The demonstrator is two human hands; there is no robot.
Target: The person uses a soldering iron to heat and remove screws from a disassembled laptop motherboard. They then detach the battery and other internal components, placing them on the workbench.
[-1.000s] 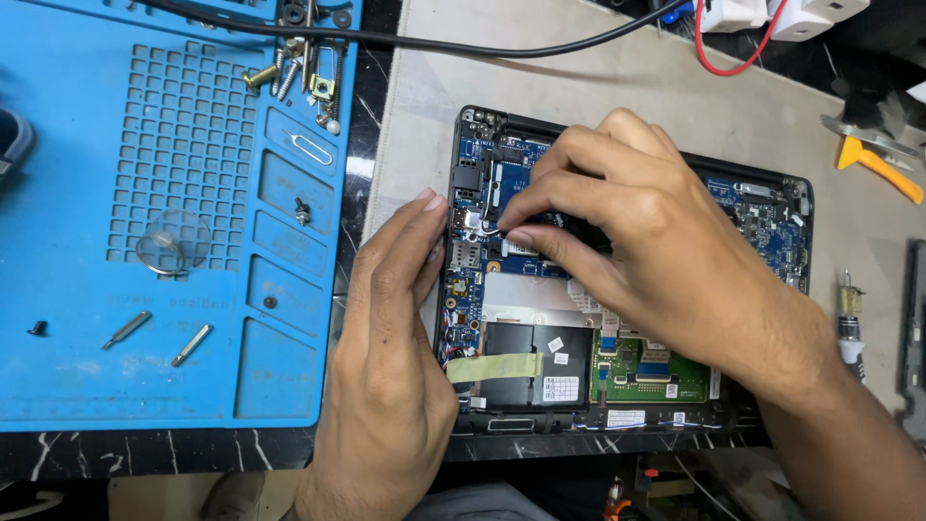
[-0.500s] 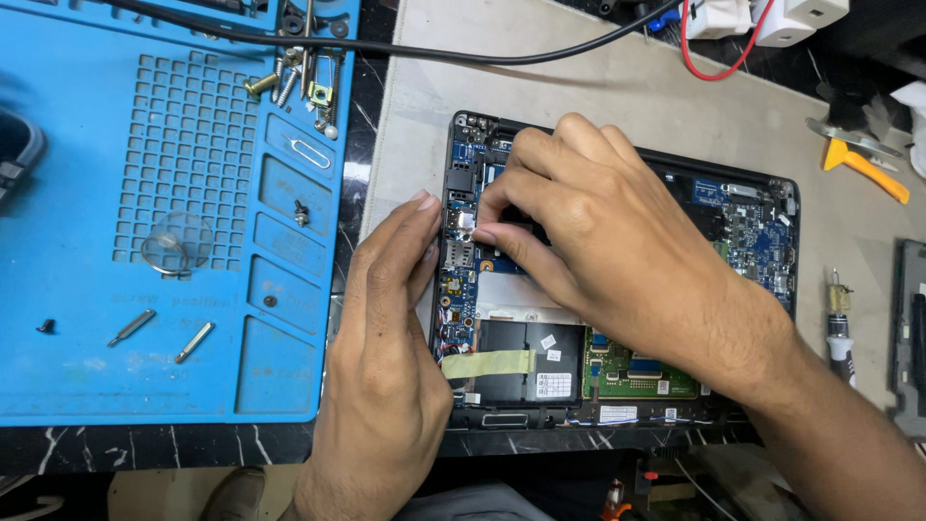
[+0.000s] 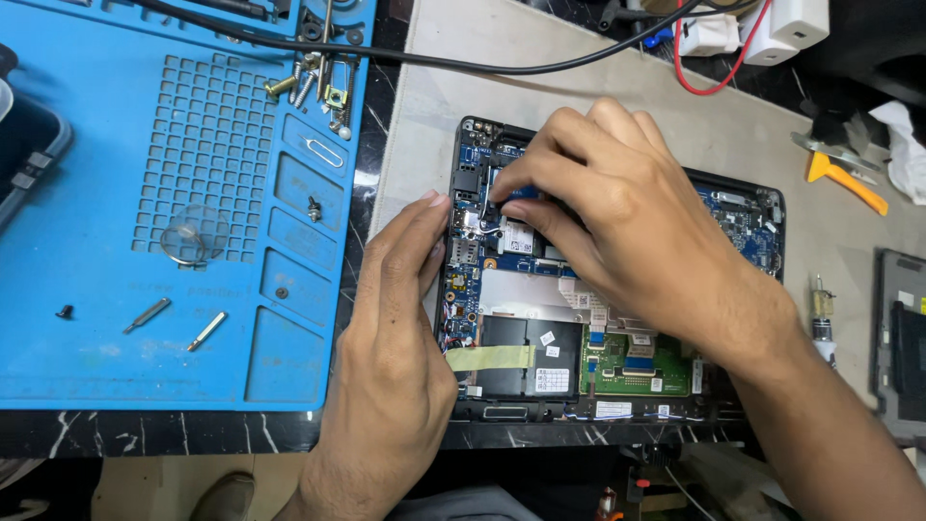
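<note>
An opened laptop base (image 3: 743, 214) lies on the grey mat, its blue circuit board, silver plate and black battery exposed. My left hand (image 3: 391, 328) rests flat against the laptop's left edge, fingertips touching the frame near the board. My right hand (image 3: 617, 207) is curled over the upper left of the board, thumb and forefinger pinched on a small blue part (image 3: 503, 191) by the metal bracket; what exactly they hold is partly hidden. A strip of yellow tape (image 3: 492, 357) crosses the battery below.
A blue silicone work mat (image 3: 174, 193) at left holds loose screws (image 3: 313, 82), two screwdriver bits (image 3: 174, 323) and a clear round lens (image 3: 193, 234). A black cable (image 3: 434, 60) runs across the top. A yellow pry tool (image 3: 844, 178) and another device (image 3: 902, 333) lie at right.
My right hand has shifted slightly left and up across the board, its fingertips closing tighter near the bracket. The left hand has stayed in place.
</note>
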